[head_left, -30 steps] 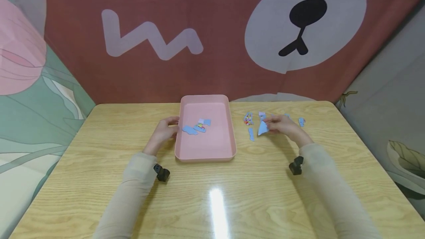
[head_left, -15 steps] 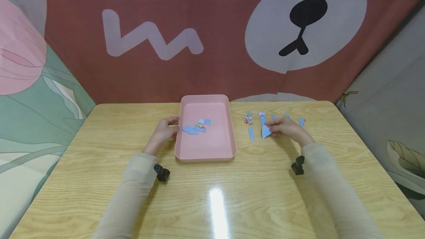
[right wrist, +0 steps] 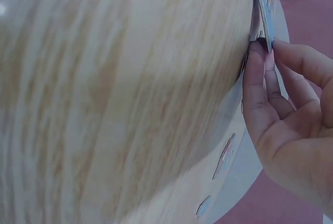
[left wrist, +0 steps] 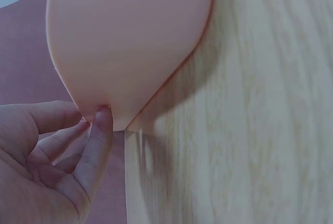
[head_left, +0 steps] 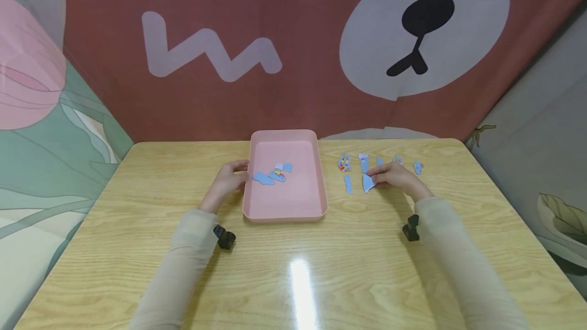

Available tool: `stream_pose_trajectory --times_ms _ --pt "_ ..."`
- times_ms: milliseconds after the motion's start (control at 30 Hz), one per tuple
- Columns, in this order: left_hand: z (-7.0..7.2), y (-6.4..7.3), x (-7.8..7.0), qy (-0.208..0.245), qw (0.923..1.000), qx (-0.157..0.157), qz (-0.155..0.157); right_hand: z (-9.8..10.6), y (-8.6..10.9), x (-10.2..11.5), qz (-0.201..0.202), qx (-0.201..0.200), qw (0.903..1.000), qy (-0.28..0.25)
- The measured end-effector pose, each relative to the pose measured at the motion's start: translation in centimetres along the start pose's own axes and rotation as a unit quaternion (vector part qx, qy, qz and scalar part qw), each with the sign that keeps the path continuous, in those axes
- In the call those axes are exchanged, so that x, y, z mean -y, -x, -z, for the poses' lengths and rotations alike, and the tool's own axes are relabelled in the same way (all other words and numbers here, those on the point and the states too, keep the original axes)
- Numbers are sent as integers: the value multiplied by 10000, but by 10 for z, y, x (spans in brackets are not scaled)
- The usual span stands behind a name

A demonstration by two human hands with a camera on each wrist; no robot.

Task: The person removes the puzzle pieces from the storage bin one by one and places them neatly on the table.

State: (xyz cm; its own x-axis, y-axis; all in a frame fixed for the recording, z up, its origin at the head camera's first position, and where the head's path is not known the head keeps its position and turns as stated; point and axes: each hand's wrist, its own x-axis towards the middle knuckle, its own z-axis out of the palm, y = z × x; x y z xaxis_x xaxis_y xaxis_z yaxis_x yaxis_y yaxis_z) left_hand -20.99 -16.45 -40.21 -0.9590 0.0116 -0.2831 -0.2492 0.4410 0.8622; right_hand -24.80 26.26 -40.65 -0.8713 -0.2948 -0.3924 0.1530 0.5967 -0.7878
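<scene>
The right hand [head_left: 398, 176] pinches one blue piece [head_left: 368, 184] between thumb and fingers, tilted low over the tabletop [head_left: 344, 258] at three o'clock from the pink tray [head_left: 284, 202]; whether its lower edge touches the wood, I cannot tell. The left hand [head_left: 223, 182] sits at nine o'clock of the tray, thumb and fingers apart, tips against its side. A light hold near the edge seems best for something so thin, with the fingertips clear of the purple-topped piece [head_left: 364, 163] just beside it at twelve o'clock. Gentle contact should be enough to steady the tray. I count one tray, one piece in the grip, at least six loose on the tabletop, some perhaps hidden by the fingers, and what looks like three inside the tray, overlapping.
</scene>
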Motion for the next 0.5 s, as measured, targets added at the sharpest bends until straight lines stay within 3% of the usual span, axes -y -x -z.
stream_pose_trajectory --times_ms 500 --pt "-1 1 0 19 10000 10 16 3 3 5 -76 17 9994 352"
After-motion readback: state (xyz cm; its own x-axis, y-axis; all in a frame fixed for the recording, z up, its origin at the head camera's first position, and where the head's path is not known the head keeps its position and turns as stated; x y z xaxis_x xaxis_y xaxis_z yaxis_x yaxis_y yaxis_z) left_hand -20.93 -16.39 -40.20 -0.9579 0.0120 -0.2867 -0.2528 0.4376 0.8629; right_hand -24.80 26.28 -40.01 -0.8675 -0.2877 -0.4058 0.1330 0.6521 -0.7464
